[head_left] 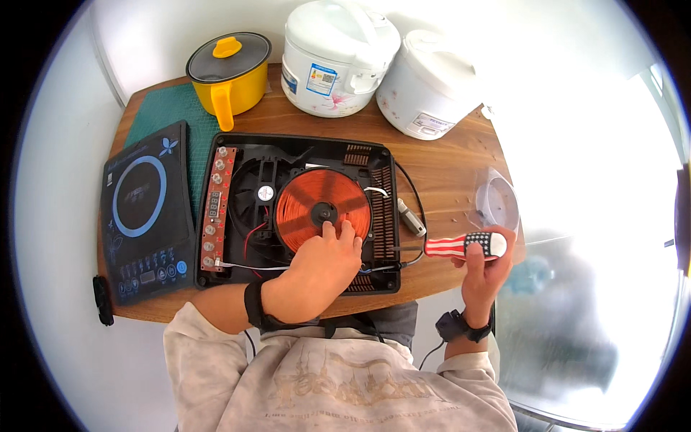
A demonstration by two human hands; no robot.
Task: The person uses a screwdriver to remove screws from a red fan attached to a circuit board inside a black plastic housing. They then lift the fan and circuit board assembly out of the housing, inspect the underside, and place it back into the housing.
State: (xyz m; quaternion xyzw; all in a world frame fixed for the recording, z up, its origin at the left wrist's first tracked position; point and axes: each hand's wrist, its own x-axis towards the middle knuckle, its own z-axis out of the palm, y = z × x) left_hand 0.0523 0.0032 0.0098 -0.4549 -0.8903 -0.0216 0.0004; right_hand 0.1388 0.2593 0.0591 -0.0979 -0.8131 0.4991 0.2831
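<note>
An induction cooker's black base (pixel 389 282) lies opened up on the table, its inside facing up. Fixed within it is a round copper coil (pixel 302 198) with a dark centre. My left hand (pixel 317 270) reaches over the coil's lower right, fingertips resting near that centre; its fingers are out and I see nothing gripped. To the right of the base, my right hand (pixel 491 270) is closed on a screwdriver (pixel 461 246) with a stars-and-stripes handle. The screwdriver's thin shaft points left, over the right edge of the base.
A cooker top panel (pixel 140 194) leans left of the base, partly over a green mat (pixel 162 108). Behind stand a yellow pot (pixel 248 86) and two white rice cookers (pixel 338 65). A clear plastic tub (pixel 497 201) and a power plug (pixel 412 219) lie at the right.
</note>
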